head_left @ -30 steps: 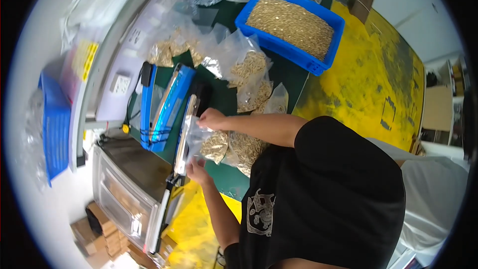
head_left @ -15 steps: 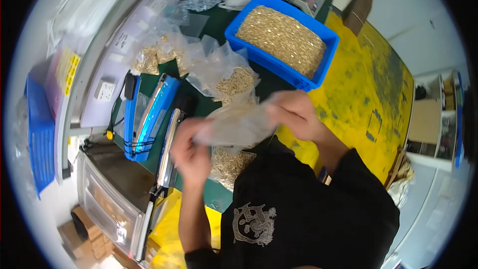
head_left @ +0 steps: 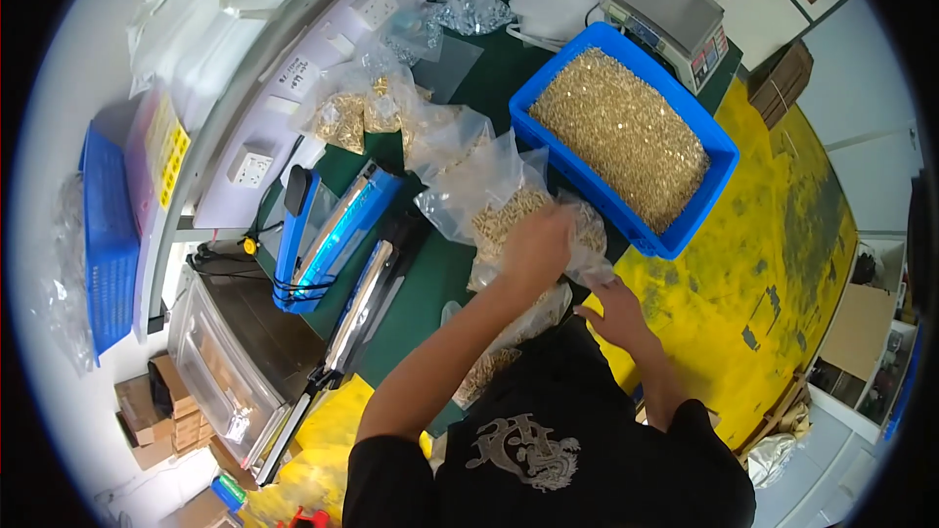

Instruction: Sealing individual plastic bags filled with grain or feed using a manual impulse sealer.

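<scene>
A dark green table (head_left: 421, 293) bears the work, with a worn yellow surface (head_left: 753, 264) right of the blue tub (head_left: 587, 183). Closest to the body, on the tub's near side, lies a filled bag (head_left: 486, 372) of small tan pieces. Just in front of the tub, both hands are at a see-through bag (head_left: 590, 228) with similar pieces. The right hand (head_left: 618, 318) is half open, thumb spread, fingertips against the film; the left hand (head_left: 538, 246) curls over the bag, its fingertips too hidden to tell whether they grip. The step in hand appears to be handling this bag; the next move probably calls for a light pinch on its film. Left of the tub sit gold-filled bags (head_left: 339, 124). The tub itself holds a deep heap of gold-coloured pieces (head_left: 621, 132); beyond it stands a grey-topped scale (head_left: 670, 5).
</scene>
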`<action>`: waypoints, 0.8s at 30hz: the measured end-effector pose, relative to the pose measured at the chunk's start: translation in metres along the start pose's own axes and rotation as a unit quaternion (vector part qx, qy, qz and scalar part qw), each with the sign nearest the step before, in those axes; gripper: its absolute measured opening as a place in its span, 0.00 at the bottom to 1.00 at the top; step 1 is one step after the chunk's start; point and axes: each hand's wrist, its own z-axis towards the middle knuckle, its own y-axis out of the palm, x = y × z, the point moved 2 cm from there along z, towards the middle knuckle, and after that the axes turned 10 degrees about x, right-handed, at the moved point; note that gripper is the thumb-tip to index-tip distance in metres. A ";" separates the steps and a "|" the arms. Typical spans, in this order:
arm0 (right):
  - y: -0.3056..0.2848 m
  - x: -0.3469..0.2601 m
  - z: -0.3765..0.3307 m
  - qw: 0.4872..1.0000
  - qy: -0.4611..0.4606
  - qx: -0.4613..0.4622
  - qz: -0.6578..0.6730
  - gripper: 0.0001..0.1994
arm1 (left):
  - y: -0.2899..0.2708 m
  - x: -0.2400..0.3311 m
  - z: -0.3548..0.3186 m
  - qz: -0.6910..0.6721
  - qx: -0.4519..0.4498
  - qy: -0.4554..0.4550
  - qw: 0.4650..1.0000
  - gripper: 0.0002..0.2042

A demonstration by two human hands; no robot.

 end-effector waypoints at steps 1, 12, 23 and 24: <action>-0.007 0.005 0.011 1.000 0.000 0.001 0.004 0.18 | -0.017 0.007 -0.003 0.013 -0.012 -0.004 1.000 0.04; 0.004 -0.096 0.320 0.987 -0.140 0.079 -0.015 0.26 | -0.100 -0.011 -0.153 0.008 0.204 -0.280 0.938 0.04; 0.117 -0.170 0.400 0.967 0.044 -0.239 -0.074 0.20 | -0.108 -0.013 -0.261 0.002 0.402 -0.418 0.815 0.03; 0.123 -0.163 0.402 0.970 0.090 -0.225 -0.032 0.19 | -0.107 -0.011 -0.266 0.004 0.396 -0.425 0.814 0.03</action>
